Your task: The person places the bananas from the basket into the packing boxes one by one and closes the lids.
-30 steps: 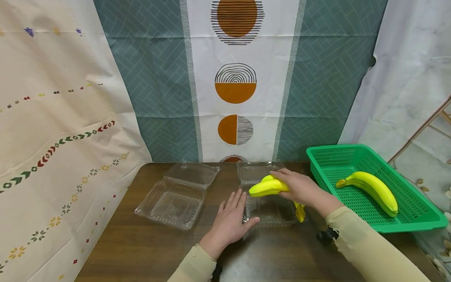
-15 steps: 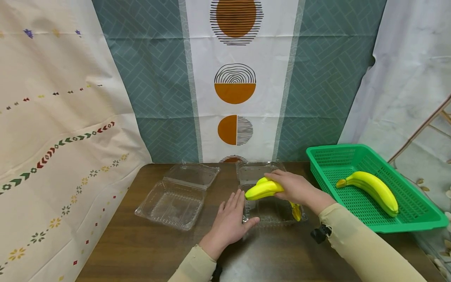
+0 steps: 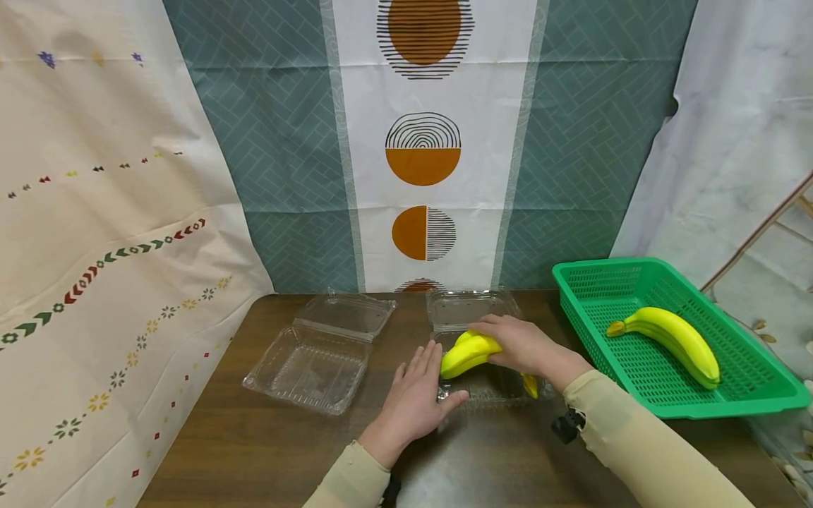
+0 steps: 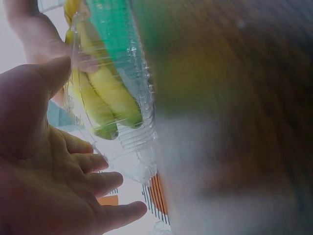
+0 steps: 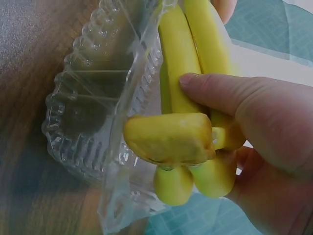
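Observation:
A bunch of yellow bananas [image 3: 466,356] is gripped by my right hand [image 3: 524,346], low over the base of a clear plastic clamshell box [image 3: 473,309] whose lid lies back. In the right wrist view the thumb presses across the bunch [image 5: 177,58] near its thick stem end, and several fruits hang together. My left hand [image 3: 413,409] stays at the left wall of that box with its fingers straight. Through the box's clear wall, the left wrist view shows the banana tips [image 4: 128,115] pointing toward this hand. Whether the bunch touches the box floor, I cannot tell.
A second clear clamshell box [image 3: 311,367] lies opened on the brown table [image 3: 254,451] to the left. At the right stands a green plastic basket [image 3: 730,410] with one banana-shaped yellow fruit [image 3: 676,342] inside. Patterned cloth [image 3: 292,162] hangs behind.
My right hand has moved the banana bunch left and down, lower over the right-hand box. My left hand has kept its place.

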